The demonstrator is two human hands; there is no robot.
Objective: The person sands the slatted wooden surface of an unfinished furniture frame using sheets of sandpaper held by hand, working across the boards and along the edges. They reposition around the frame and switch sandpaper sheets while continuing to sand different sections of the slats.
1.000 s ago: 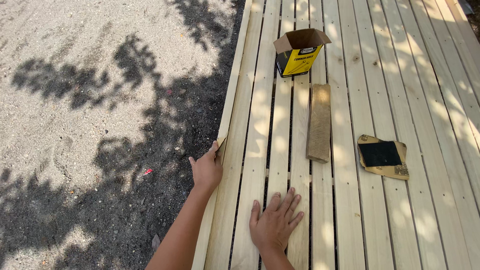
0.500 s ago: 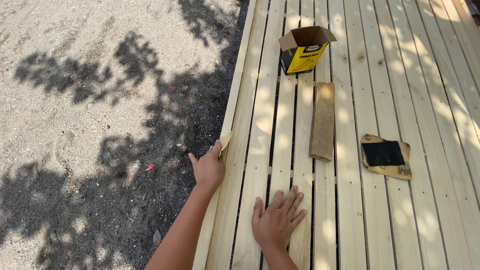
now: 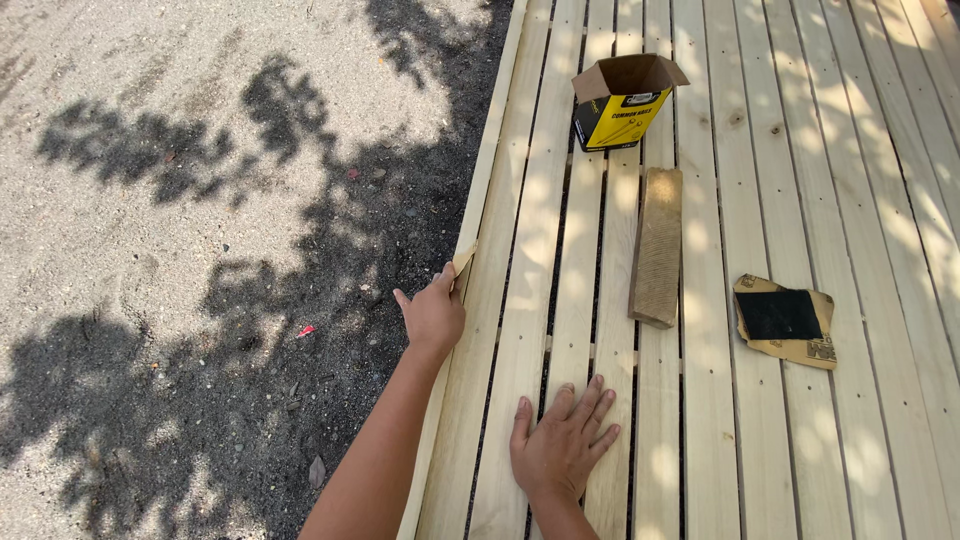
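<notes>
Head view: left hand [image 3: 433, 318] pinches small tan sandpaper scrap [image 3: 463, 261] against pale slatted wooden deck's [image 3: 770, 180] 9 o'clock edge, right hand [image 3: 562, 447] spread flat at 6; edge sanding looks unfinished.

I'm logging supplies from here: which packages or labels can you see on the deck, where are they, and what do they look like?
Cardboard box: far end of the slatted deck, upright, top flaps open, yellow and black with a small pale label on the front.
Sanding sheet: right of the wooden block, flat, tan with a black patch; small dark print at one corner.
</notes>
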